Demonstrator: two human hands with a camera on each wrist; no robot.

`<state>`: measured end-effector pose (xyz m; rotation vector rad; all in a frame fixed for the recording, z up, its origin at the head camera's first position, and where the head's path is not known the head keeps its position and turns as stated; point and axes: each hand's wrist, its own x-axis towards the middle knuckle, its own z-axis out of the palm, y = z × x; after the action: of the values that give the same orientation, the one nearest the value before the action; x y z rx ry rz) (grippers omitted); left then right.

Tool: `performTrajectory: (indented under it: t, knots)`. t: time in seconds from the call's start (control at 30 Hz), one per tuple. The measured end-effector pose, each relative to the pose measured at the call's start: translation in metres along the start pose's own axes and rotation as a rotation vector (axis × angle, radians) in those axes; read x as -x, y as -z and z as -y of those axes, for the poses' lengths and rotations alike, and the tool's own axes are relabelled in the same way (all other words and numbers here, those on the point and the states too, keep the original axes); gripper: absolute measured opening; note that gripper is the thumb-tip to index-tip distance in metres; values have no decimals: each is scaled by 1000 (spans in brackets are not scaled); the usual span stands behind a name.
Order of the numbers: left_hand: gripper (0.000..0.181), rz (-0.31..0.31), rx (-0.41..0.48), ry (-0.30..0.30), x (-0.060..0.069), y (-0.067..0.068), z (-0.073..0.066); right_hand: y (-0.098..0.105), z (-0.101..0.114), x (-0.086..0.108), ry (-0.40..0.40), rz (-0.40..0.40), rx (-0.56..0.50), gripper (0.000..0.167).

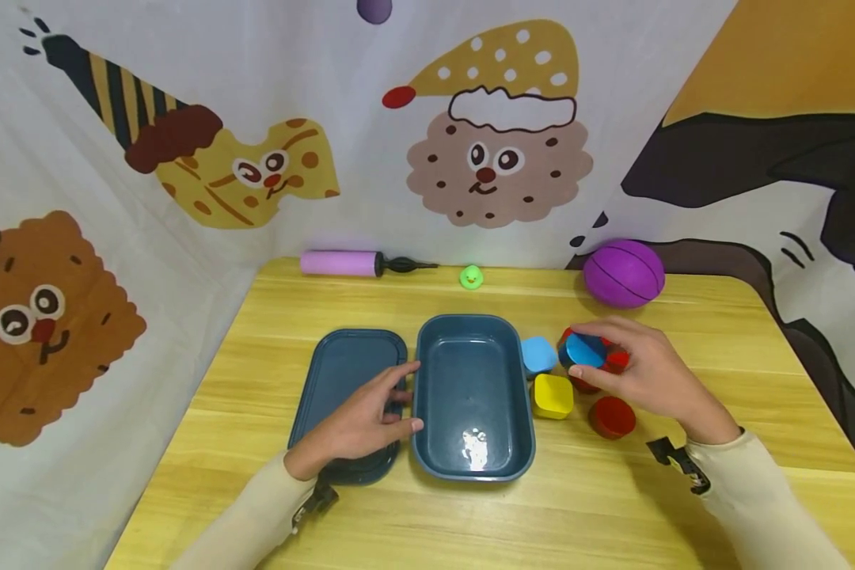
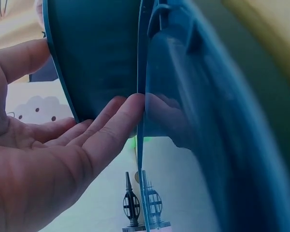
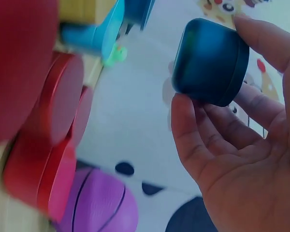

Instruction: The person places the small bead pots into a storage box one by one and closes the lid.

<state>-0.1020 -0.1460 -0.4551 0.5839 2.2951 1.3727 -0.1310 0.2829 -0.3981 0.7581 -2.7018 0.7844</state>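
A small blue cup-like piece (image 1: 583, 351) is pinched between the thumb and fingers of my right hand (image 1: 637, 368), held over several red pieces (image 3: 36, 176). In the right wrist view the blue piece (image 3: 210, 62) looks rounded, with a line near one end. My left hand (image 1: 363, 412) touches the left wall of a dark blue rectangular box (image 1: 473, 467) with its thumb and fingertips, the fingers fairly straight. The box stands with its open side up, and nothing lies inside. Partly under the left hand is a matching lid (image 1: 349, 360), flat on the table.
Right of the box sit a light blue piece (image 1: 538, 356), a yellow piece (image 1: 553, 396) and a red piece (image 1: 613, 417). Along the back are a purple hand pump (image 1: 338, 263), a green toy duck (image 1: 472, 277) and a purple ball (image 1: 624, 274). A printed cloth (image 1: 370, 174) hangs behind the table.
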Motion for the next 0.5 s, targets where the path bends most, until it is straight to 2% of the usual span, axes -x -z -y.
performTrajectory:
  t: [0.23,0.5]
  knots:
    - [87,6,17,9,-2,0,1,-22,12,-19,96,31,-52,58]
    - [85,8,15,-9,-2,1,2,-48,36,-36,104,119,-126,60]
